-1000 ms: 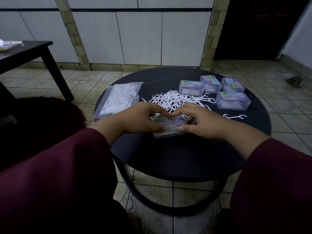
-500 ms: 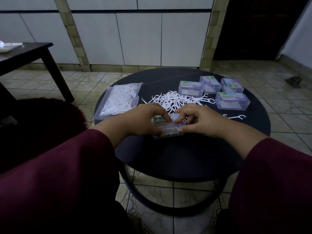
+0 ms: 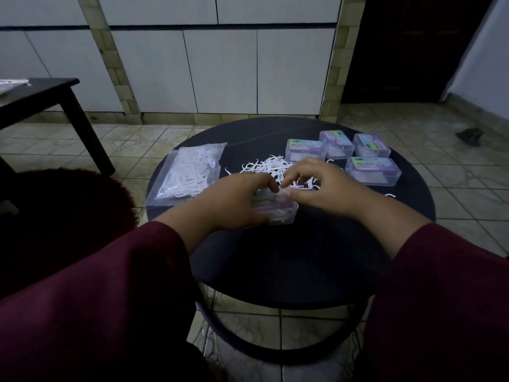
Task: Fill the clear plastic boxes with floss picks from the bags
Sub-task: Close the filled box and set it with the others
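Observation:
A clear plastic box [image 3: 285,215] with a coloured label lies on the round black table [image 3: 316,257], mostly under my left hand [image 3: 234,199], whose fingers curl over its top. My right hand [image 3: 322,186] is at the box's far right corner, thumb and fingers pinching its edge. A loose pile of white floss picks [image 3: 268,166] lies just behind both hands. A clear bag of floss picks [image 3: 190,172] rests at the table's left. Several closed, filled boxes [image 3: 371,170] stand at the right rear.
One stray floss pick [image 3: 389,194] lies right of my right wrist. A dark side table [image 3: 41,97] stands at the far left, and a dark red cushion [image 3: 63,213] is beside the round table. Tiled floor surrounds everything.
The box has shifted slightly left under my left hand. My right hand has lifted from the box's right side to its far corner, near the loose picks.

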